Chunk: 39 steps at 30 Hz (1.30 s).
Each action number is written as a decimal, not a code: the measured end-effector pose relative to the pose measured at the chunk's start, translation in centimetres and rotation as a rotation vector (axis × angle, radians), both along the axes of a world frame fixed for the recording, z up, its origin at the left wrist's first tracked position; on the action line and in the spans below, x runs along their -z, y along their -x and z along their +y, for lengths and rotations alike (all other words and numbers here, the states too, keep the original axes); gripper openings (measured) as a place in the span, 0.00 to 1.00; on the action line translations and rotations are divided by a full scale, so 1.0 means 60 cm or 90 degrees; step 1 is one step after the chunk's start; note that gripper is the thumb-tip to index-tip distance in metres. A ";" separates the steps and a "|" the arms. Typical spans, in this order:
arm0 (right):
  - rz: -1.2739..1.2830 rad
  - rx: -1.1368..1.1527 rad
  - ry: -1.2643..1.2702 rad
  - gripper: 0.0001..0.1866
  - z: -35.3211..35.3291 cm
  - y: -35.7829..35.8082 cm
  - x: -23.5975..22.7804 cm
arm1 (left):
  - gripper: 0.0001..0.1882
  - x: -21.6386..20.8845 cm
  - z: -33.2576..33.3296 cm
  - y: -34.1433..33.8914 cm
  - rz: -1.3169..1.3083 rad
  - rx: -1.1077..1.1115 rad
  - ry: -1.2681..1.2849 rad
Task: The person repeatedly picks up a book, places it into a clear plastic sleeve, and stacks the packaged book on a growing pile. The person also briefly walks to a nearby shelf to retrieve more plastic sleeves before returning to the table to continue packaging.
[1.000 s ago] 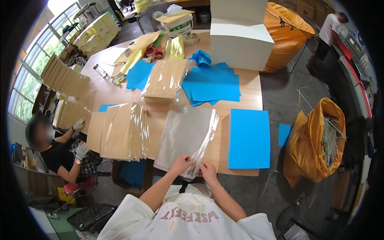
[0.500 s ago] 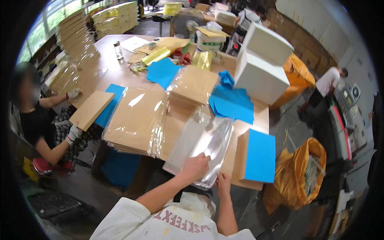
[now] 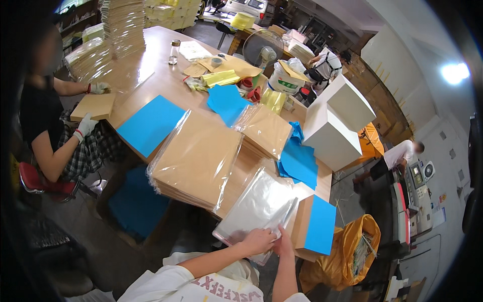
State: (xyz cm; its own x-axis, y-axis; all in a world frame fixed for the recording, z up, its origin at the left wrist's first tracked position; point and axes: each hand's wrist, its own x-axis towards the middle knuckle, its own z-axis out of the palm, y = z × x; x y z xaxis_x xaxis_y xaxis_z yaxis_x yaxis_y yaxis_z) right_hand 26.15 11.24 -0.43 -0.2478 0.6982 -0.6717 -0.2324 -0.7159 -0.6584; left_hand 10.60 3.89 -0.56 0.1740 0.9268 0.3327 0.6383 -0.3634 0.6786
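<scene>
A stack of clear plastic bags [image 3: 254, 201] lies at the table's near edge, shiny with reflected light. Over its near right corner my left hand [image 3: 259, 241] is closed, fingers bent on the film. Right beside it, my right hand [image 3: 285, 243] pinches the edge of a clear bag, the two hands almost touching. Just right of them sits a thick brown block [image 3: 302, 221] with a blue sheet [image 3: 320, 224] on top. To the left is a pile of brown boards [image 3: 198, 158] in clear wrapping.
A smaller wrapped pile [image 3: 264, 131], blue sheets [image 3: 299, 163] and a white open box [image 3: 332, 133] stand farther back. At left, a gloved co-worker holds a brown box [image 3: 95, 106] beside a blue sheet [image 3: 152, 123]. An orange sack [image 3: 347, 246] stands on the floor at right.
My left hand has moved over to my right hand at the bags' near corner. The co-worker's brown box has moved off the blue sheet, toward their body. The whole view has shifted and tilted.
</scene>
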 end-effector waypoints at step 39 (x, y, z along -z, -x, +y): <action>0.527 -0.130 -0.278 0.10 0.060 0.379 -0.251 | 0.13 -0.254 -0.065 0.391 -0.752 -0.235 -0.085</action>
